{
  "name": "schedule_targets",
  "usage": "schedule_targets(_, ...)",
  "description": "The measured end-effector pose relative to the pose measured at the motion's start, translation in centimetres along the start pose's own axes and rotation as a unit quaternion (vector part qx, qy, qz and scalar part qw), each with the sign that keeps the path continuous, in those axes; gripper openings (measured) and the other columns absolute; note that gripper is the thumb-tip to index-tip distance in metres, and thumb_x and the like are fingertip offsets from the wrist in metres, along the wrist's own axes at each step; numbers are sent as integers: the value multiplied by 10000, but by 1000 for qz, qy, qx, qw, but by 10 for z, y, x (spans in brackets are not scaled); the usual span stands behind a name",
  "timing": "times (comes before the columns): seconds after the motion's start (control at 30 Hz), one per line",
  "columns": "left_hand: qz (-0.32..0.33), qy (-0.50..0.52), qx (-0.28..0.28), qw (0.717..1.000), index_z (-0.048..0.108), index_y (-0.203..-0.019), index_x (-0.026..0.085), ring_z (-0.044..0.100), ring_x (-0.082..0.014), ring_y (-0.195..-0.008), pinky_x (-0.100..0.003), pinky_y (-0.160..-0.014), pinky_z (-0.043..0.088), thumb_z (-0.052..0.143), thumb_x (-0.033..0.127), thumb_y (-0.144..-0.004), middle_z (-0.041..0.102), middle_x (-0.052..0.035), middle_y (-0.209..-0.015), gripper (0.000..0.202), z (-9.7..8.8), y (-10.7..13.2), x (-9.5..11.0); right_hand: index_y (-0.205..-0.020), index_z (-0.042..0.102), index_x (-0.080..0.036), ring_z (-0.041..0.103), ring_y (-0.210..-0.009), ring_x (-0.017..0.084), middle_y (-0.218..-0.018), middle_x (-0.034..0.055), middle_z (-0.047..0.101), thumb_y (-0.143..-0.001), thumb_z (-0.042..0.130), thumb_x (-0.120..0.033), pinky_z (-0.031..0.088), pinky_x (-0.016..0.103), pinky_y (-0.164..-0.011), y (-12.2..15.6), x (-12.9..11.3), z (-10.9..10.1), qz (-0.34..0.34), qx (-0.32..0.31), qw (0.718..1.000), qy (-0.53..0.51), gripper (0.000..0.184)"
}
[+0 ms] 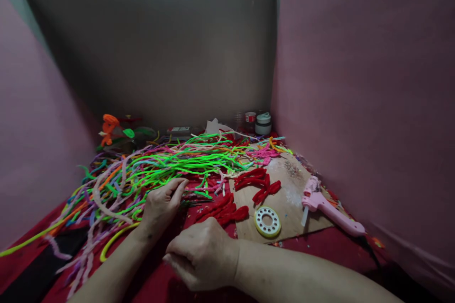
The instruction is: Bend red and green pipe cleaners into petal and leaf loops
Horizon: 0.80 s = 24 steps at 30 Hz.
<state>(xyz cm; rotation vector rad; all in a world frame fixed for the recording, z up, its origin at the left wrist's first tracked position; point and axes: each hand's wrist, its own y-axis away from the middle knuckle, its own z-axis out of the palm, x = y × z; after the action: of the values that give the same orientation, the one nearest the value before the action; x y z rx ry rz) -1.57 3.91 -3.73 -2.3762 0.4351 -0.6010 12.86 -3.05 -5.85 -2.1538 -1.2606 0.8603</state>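
Note:
My left hand (164, 201) is closed in a pinch beside a heap of coloured pipe cleaners (199, 161), the nearest ones bright green and pink. My right hand (204, 253) is closed too, thumb against curled fingers, lower and nearer to me. What either hand holds, if anything, is too small or hidden to make out. Just beyond my right hand lie looped red pipe-cleaner pieces (227, 210). More red loops (258, 183) rest on a cardboard sheet (245, 222), with a yellow-and-white tape spool (268, 222) close to them.
A pink glue gun (330, 208) lies across the cardboard's right side, its cord trailing down. At back left stands an orange pipe-cleaner flower (109, 128). A lidded jar (263, 124) is by the back wall. Pink sheets (355, 80) flank the red-covered table (295, 251).

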Motion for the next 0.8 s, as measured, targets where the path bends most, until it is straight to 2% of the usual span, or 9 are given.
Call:
schedule_targets(0.23,-3,-11,-9,1000,662,-820,211,672,-148,-682,-189,-636,499,421,417,-815,721,-1,-781,317,0,1,3,-697,571,-176,608,-567,110,-611,-2,655,-802,430,-294,388,204,-477,-2,1,0,1,14,1000,-4,212)
schedule_targets(0.57,-20,14,-41,999,659,-817,217,670,-137,-709,-170,-657,487,442,421,-813,717,10,-813,298,4,6,-2,-679,545,-182,626,-583,111,-602,-3,651,-797,447,-301,386,199,-466,-1,1,3,8,-21,1000,-6,194)
schedule_targets(0.8,-19,24,-45,999,654,-824,214,665,-129,-713,-168,-657,484,456,416,-816,713,18,-806,283,5,8,-4,-655,518,-183,606,-551,109,-585,-9,633,-786,441,-302,355,203,-433,0,1,3,13,-21,1000,4,192)
